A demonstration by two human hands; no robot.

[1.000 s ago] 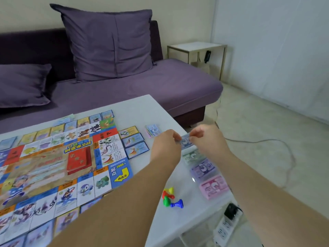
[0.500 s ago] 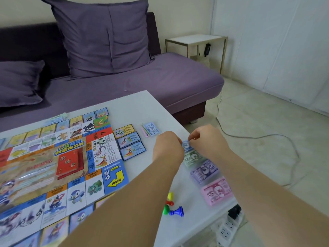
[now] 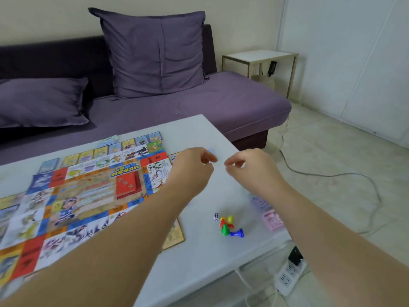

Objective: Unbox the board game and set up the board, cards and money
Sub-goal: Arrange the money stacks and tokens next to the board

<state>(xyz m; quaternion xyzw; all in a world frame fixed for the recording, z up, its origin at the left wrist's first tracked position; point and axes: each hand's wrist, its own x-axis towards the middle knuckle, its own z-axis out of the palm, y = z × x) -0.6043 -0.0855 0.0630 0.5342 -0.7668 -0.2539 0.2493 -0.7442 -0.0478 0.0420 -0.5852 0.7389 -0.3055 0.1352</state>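
The colourful game board lies unfolded on the white table, with a red card deck in its middle. My left hand and my right hand hover side by side above the table, right of the board. On each, thumb and forefinger are curled together, and I see nothing between them. A pale blue blur shows just past my left fingertips. A pink money stack and a purple money stack lie near the table's right edge, under my right forearm.
Coloured pawns and a die lie between my forearms. A purple sofa with cushions stands behind the table. A side table is at the back right. A power strip and a cable lie on the floor.
Both hands pinched a blue bill over the money stacks; now they are apart and farther out over the table, with no bill visible. The view shifted right, bringing the die into sight.
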